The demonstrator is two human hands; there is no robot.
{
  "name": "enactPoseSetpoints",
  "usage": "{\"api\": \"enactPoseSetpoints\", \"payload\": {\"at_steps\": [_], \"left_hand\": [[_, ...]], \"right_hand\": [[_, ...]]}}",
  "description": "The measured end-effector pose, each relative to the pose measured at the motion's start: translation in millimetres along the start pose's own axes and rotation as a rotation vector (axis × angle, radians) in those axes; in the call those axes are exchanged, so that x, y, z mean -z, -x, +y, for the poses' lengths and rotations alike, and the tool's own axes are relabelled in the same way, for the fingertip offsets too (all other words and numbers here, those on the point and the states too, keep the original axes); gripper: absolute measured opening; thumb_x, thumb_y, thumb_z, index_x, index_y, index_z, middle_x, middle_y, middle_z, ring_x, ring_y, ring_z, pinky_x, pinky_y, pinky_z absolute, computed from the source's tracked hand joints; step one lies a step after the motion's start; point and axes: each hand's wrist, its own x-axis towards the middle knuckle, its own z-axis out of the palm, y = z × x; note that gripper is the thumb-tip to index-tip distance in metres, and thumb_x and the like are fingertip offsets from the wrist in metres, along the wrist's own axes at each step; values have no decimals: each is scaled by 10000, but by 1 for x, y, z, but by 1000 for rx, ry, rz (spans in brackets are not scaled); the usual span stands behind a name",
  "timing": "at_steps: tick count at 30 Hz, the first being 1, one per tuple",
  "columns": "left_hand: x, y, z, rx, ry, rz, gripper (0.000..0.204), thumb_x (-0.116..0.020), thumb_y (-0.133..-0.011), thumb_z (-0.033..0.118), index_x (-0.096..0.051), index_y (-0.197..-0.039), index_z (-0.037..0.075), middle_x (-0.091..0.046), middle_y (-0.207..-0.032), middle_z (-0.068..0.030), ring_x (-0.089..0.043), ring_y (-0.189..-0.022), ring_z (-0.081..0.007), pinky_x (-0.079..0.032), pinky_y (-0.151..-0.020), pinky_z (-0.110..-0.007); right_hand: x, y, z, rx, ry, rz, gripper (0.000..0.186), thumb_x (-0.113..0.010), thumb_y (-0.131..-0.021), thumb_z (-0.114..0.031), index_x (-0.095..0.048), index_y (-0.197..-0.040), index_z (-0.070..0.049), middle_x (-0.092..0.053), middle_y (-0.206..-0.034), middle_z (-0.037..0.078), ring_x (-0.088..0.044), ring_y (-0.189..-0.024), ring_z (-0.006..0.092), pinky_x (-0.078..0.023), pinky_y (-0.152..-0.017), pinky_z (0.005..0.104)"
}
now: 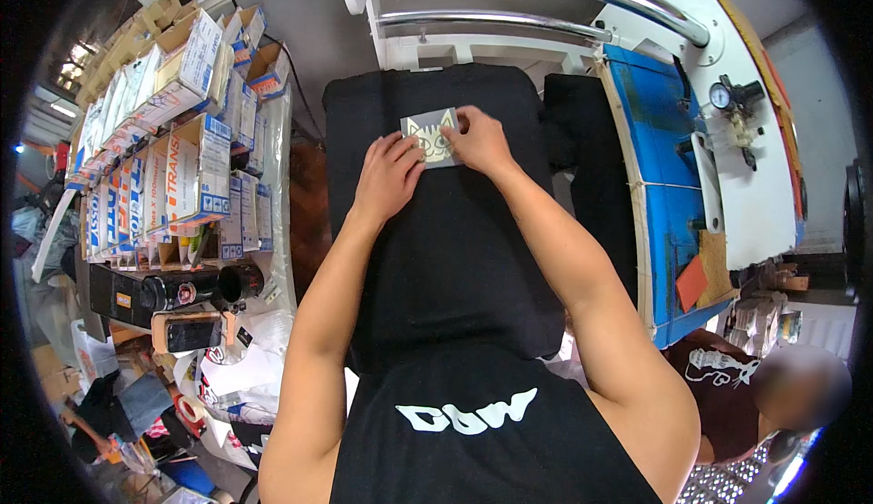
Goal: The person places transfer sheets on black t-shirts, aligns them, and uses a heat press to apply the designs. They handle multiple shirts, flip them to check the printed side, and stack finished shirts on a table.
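A small grey square transfer sheet (429, 126) with a pale yellow cat-face design lies near the far end of a black garment (455, 259). The garment is spread over a padded rectangular platen. On the sheet's left edge rest the slightly bent, parted fingers of my left hand (391, 177). My right hand (482, 143) pinches the sheet's right edge between thumb and fingers. Part of the design is covered by my fingertips.
Chrome bars (491, 19) of a white machine frame span the far side. A blue wood-framed screen (659, 186) and a pressure gauge (721, 96) are at right. Stacked cartons (173, 177), a phone (195, 332) and a black mug (240, 283) stand left. Another person (727, 386) is at lower right.
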Motion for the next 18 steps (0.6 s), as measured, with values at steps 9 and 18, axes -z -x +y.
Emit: {"api": "enactPoseSetpoints", "payload": {"at_steps": [9,18], "left_hand": [[0,-7,4,-16,-59,9,264,-723,-957,248,-751,-1183,114,-687,-1325,-78,-566,-1322,-359,-400,-1150,-524],[-4,-5,0,67,-84,-2,279,-672,-986,251,-757,-1214,116,-678,-1392,-76,-525,-1401,-336,-344,-1223,-536]], "right_hand": [[-18,45,30,406,237,368,346,-730,-942,-208,-651,-1224,-24,-608,-1377,231,-545,-1262,409,-417,-1058,547],[-30,44,45,445,392,256,402,-630,-1017,-290,-675,-1373,-111,-579,-1503,101,-455,-1463,345,-309,-1243,545]]}}
